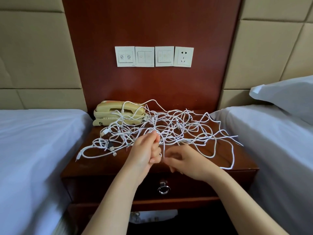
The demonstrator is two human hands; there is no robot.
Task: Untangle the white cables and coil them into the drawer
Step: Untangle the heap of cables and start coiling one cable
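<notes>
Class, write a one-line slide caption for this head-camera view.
Left hand and right hand pinch strands of tangled cables on the nightstand; drawer shut.

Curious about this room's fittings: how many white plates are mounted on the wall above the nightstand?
4, side by side on the wood panel: left switch plate, middle switch plate, right switch plate, then a power socket at the far right. None looks hidden.

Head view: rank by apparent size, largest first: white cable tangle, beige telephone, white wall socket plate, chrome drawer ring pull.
1. tangle of white cables, by far the widest
2. beige corded telephone
3. white square wall socket plate, farther away, so its true size is unsure
4. chrome ring drawer pull
</notes>
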